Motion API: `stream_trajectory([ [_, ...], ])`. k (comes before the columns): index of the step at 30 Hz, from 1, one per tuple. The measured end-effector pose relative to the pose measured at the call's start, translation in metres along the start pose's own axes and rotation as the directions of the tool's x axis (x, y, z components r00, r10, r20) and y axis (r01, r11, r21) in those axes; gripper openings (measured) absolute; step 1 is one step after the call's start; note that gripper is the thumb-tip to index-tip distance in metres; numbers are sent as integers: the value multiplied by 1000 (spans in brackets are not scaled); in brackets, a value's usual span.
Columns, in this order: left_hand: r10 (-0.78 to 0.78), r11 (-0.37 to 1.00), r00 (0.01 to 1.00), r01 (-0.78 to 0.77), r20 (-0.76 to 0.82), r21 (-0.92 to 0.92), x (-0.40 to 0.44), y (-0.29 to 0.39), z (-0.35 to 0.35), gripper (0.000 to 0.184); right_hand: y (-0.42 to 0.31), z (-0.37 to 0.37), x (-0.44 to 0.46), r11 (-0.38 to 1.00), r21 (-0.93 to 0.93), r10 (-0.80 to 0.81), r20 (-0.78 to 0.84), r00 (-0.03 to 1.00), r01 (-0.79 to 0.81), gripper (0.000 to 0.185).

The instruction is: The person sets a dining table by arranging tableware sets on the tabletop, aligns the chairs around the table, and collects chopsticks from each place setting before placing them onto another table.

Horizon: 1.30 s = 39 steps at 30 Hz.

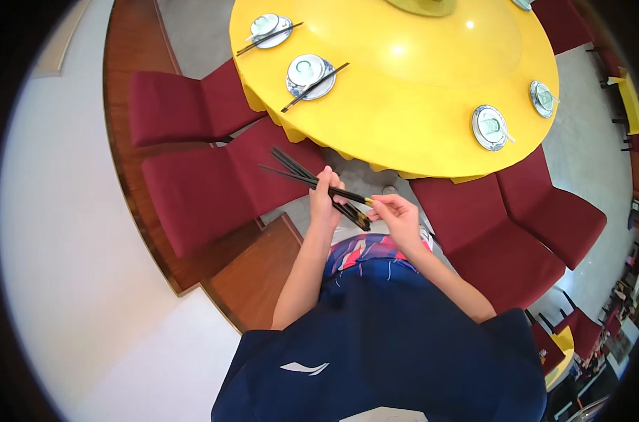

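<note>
A bundle of black chopsticks (295,167) is in my left hand (324,200), its fingers wrapped round the middle of the bundle. The thin ends fan out to the upper left, and the thicker ends point to the lower right. My right hand (397,216) pinches the gold-coloured end of one or more chopsticks from the bundle; the exact number is unclear. Both hands are close together in front of my body, below the near edge of the round table with a yellow cloth (404,133).
On the table, two place settings at the left, one with a patterned plate (323,88), have black chopsticks (296,100) beside them. A plate with a glass (489,128) stands at the right. Dark red chairs (200,193) flank me, left and right (474,225).
</note>
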<state>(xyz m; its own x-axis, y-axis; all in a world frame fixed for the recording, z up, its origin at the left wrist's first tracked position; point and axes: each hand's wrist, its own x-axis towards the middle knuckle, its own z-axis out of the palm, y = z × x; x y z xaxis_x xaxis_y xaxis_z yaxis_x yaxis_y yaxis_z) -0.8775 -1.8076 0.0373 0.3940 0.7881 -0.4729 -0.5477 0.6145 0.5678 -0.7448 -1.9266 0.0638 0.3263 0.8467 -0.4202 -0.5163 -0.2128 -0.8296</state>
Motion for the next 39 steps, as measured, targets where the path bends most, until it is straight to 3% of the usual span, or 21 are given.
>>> stream_trajectory([
  [1, -37, 998, 997, 33, -73, -57, 4, 19, -6, 35, 2, 20, 2, 995, -98, 6, 49, 999, -1, 14],
  [2, -51, 992, 999, 51, 7, -118, 12, 36, -25, 32, 8, 39, 5, 993, -119, 6, 37, 999, -1, 14],
  [4, -53, 985, 994, 36, -96, -167, 22, 62, -47, 31, 25, 74, 14, 960, -273, 117, 188, 975, -62, 10],
  [6, -153, 982, 973, 130, -174, -136, 22, 100, -55, 34, 25, 108, 26, 954, -283, 152, 191, 970, -94, 10],
  [8, -182, 952, 973, 211, 142, -223, 28, 129, -92, 37, 9, 138, 43, 806, -591, 184, 308, 934, 36, 14],
  [9, -209, 947, 975, 220, 73, -236, 28, 139, -103, 39, 27, 138, 61, 748, -634, 31, 330, 943, 198, 17],
  [10, -215, 929, 970, 238, 113, -282, 30, 149, -114, 39, 20, 149, 77, 842, -532, 46, 232, 972, 87, 18],
  [12, -259, 931, 964, 267, 63, -251, 27, 169, -124, 38, 34, 137, 139, 877, -481, 47, 62, 997, -11, 24],
  [13, -273, 928, 958, 286, 86, -238, 28, 172, -134, 36, 33, 127, 174, 819, -568, 67, -44, 997, -80, 28],
  [16, -366, 886, 921, 389, 137, -252, 25, 178, -143, 35, 43, 82, 283, 952, -145, 224, -265, 938, -268, 29],
  [17, -369, 862, 913, 405, 172, -304, 26, 173, -149, 22, 49, 69, 318, 959, -34, 256, -324, 911, -282, 29],
  [18, -367, 860, 916, 400, 160, -318, 25, 168, -152, 22, 46, 64, 340, 954, -43, 269, -321, 908, -298, 29],
  [20, -384, 857, 920, 386, 77, -342, 26, 168, -153, 20, 42, 62, 375, 961, -114, 165, -489, 857, -251, 32],
  [22, -340, 898, 937, 297, -83, -325, 26, 182, -151, 15, 40, 59, 409, 969, -55, 188, -478, 858, -242, 34],
  [24, -271, 955, 926, 223, -263, -197, 29, 198, -129, 14, 46, 58, 431, 969, 20, 226, -481, 847, -248, 36],
  [25, -268, 957, 923, 223, -276, -183, 35, 203, -129, 14, 48, 58, 440, 973, 65, 225, -478, 849, -221, 34],
  [27, -291, 943, 946, 258, -145, -210, 41, 210, -131, 15, 53, 56, 451, 971, 118, 240, -468, 850, -210, 32],
  [32, -317, 941, 948, 310, -29, -138, 76, 218, -104, 20, 54, 43, 455, 981, 65, 194, -475, 859, -185, 20],
  [34, -332, 926, 928, 355, -170, 131, 84, 223, -85, 25, 50, 29, 439, 989, -2, 131, -452, 882, -147, 24],
  [35, -298, 932, 948, 314, -109, 180, 90, 223, -83, 19, 47, 22, 432, 990, -30, 108, -474, 874, -139, 23],
  [39, -327, 879, 939, 344, -108, 331, 108, 227, -59, 20, 29, 0, 381, 989, -121, 18, -453, 892, -81, 22],
])
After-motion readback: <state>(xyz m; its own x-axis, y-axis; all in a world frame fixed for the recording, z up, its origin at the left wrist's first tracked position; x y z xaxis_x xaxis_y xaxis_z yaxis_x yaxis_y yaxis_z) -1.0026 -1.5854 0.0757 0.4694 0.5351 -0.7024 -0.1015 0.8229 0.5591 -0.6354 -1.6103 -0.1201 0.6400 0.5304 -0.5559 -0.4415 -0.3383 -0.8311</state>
